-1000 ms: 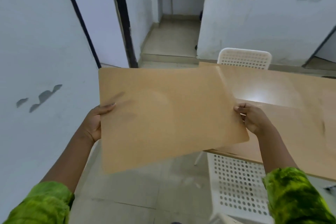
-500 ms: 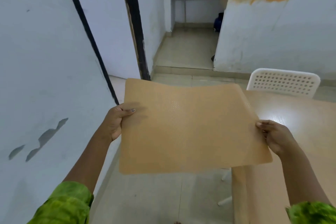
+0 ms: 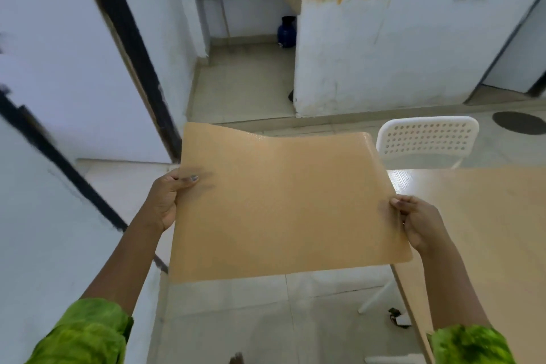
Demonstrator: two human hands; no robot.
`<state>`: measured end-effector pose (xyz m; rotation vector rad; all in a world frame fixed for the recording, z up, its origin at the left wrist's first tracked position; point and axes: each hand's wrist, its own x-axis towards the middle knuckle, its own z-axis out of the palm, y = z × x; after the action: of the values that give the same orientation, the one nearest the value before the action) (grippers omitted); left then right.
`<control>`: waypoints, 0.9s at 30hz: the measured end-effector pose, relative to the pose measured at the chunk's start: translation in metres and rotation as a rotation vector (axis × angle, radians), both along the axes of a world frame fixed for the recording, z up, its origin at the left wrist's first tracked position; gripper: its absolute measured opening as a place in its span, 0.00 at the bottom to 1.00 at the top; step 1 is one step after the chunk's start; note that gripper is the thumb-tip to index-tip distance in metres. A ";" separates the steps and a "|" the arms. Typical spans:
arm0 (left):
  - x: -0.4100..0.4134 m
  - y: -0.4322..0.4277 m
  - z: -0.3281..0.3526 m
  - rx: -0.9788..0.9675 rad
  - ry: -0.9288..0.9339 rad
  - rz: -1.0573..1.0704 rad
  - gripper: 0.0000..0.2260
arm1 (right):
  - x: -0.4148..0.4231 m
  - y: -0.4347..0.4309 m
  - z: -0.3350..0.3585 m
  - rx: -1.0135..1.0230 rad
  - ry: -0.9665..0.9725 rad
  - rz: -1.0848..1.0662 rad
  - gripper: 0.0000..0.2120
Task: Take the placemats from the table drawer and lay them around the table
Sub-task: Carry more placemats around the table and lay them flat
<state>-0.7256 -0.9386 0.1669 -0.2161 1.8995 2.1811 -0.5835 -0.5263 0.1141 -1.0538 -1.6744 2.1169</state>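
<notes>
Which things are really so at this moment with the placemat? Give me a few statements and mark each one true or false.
1. The left hand and the right hand each grip a side edge of the placemat. True.
2. The placemat lies flat on the table. False: both hands hold it up in the air, mostly over the floor beside the table.
3. A white perforated chair stands beyond the table's far edge. True.
4. A blue container stands on the table. False: it stands on the floor in the back room.
</notes>
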 end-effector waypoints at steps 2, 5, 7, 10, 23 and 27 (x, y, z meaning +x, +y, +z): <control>-0.040 0.009 0.004 0.000 0.003 -0.102 0.08 | -0.010 -0.003 -0.001 -0.005 0.009 -0.065 0.08; -0.093 0.029 0.006 -0.021 0.011 -0.209 0.08 | -0.024 -0.005 0.004 0.021 0.003 -0.166 0.09; -0.125 0.052 0.004 -0.024 0.010 -0.292 0.08 | -0.034 -0.001 0.009 0.036 0.002 -0.228 0.10; -0.169 0.095 -0.001 -0.027 0.006 -0.396 0.07 | -0.046 0.019 0.009 0.038 0.010 -0.311 0.10; -0.325 0.332 0.013 0.015 0.028 -0.712 0.07 | -0.130 0.163 0.008 -0.008 0.037 -0.628 0.10; -0.364 0.396 0.013 0.015 0.020 -0.821 0.07 | -0.155 0.190 0.007 -0.028 0.046 -0.739 0.12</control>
<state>-1.0901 -0.5423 0.1799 0.5049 1.5701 1.6226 -0.7384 -0.3366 0.1213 -1.3486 -0.9987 1.6524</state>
